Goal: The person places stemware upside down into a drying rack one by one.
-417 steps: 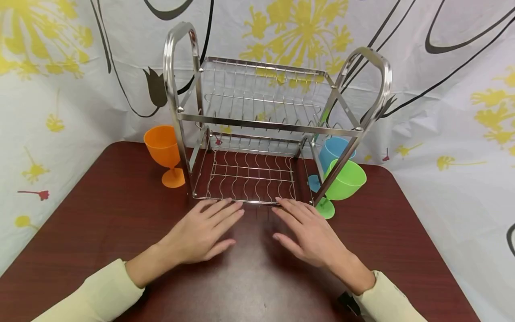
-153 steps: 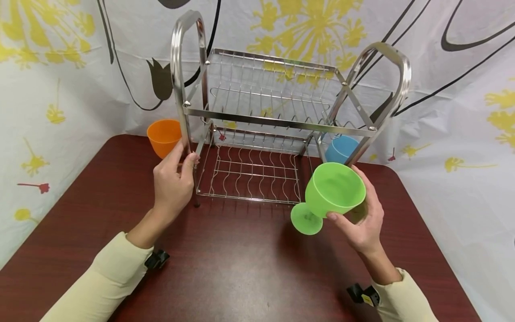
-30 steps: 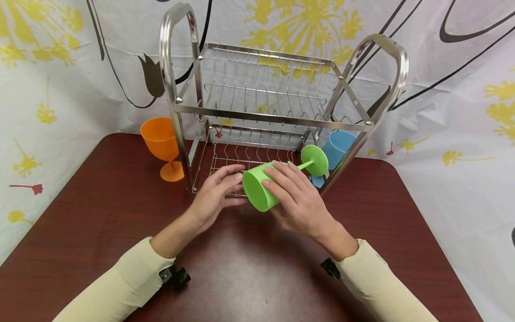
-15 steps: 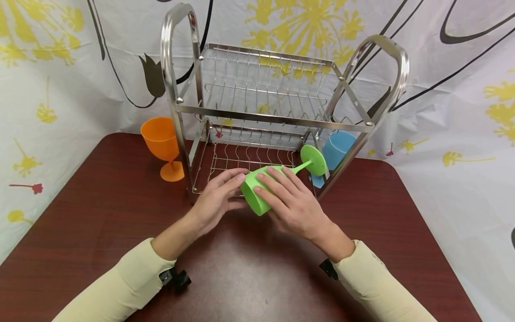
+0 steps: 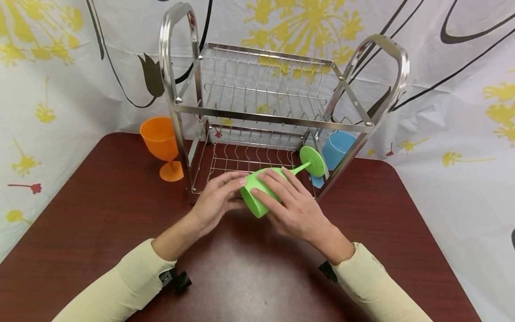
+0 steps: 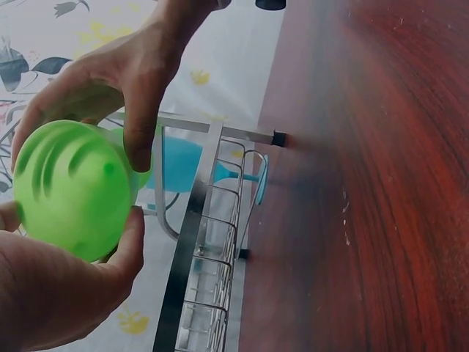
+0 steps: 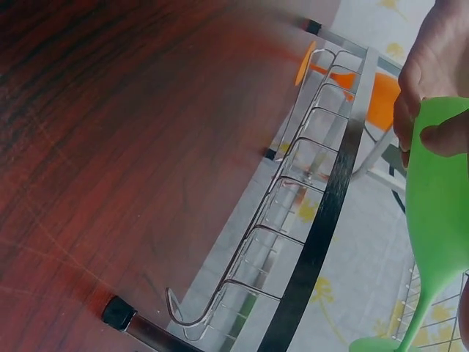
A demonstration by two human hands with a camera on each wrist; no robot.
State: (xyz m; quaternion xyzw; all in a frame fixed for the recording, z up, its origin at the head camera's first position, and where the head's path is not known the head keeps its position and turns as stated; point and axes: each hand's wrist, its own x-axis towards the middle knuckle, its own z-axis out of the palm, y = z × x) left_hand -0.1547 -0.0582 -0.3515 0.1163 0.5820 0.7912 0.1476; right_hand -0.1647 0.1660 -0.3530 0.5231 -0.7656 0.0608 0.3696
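Note:
A green plastic goblet [image 5: 263,185] lies tilted between both hands, above the front edge of the dish rack's lower tier. Its mouth faces left and down toward the person, its foot up to the right. My right hand [image 5: 299,208] holds the bowl with fingers spread over its side. At the rim, my left hand [image 5: 215,201] pinches with thumb and fingers. The left wrist view looks at the goblet's bowl [image 6: 73,191] with a hand on either side. In the right wrist view, the goblet's side and stem [image 7: 440,198] show at the right edge.
A two-tier metal dish rack [image 5: 265,116] stands at the back of the dark red table [image 5: 100,232]. An orange goblet [image 5: 161,141] stands left of it, a blue goblet [image 5: 338,147] behind its right side. A patterned white sheet [image 5: 450,112] hangs behind.
Over the last second, the left hand has closed in on the goblet's rim, and the goblet has come slightly lower. Earlier, the green goblet was picked up from the rack's right side.

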